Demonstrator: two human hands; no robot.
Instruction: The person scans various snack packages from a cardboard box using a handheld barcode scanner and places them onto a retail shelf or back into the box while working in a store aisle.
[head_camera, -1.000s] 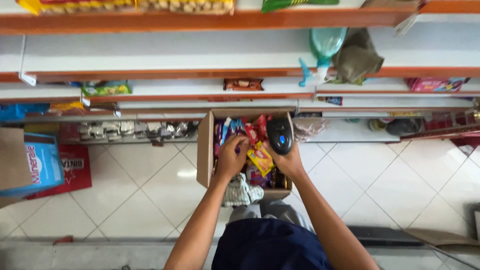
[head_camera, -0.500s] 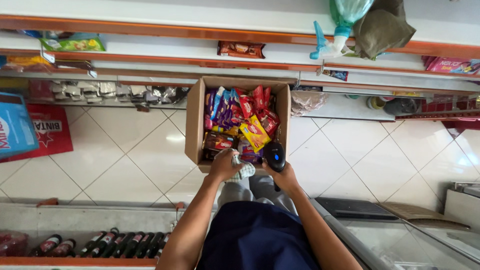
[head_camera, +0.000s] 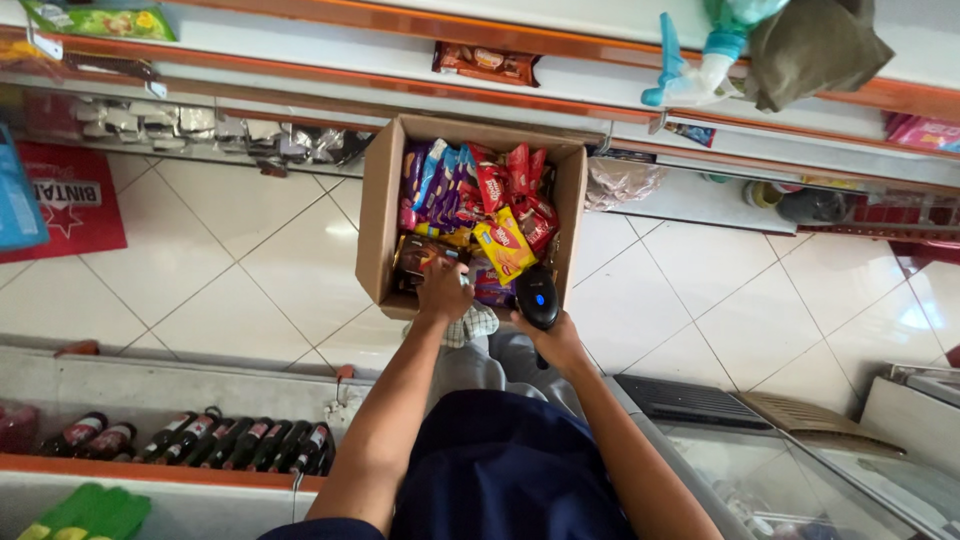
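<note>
An open cardboard box (head_camera: 378, 215) stands on the tiled floor below me, filled with several snack packets in red, purple, blue and yellow. My left hand (head_camera: 443, 293) reaches into its near end and grips a dark brown packet (head_camera: 420, 257). My right hand (head_camera: 556, 343) holds a black handheld scanner (head_camera: 537, 299) with a small blue light, at the box's near right corner. A yellow packet (head_camera: 503, 250) lies just beyond the scanner.
White shelves with orange edges (head_camera: 560, 80) run behind the box, carrying packets, a blue spray bottle (head_camera: 700, 60) and a dark cloth. Dark bottles (head_camera: 200, 440) lie in a row at lower left. A glass-topped freezer (head_camera: 790, 470) stands at lower right.
The view has shifted lower and nearer the box. My left hand has stayed at the box's near end and closed on the brown packet; the scanner stayed at the near right corner.
</note>
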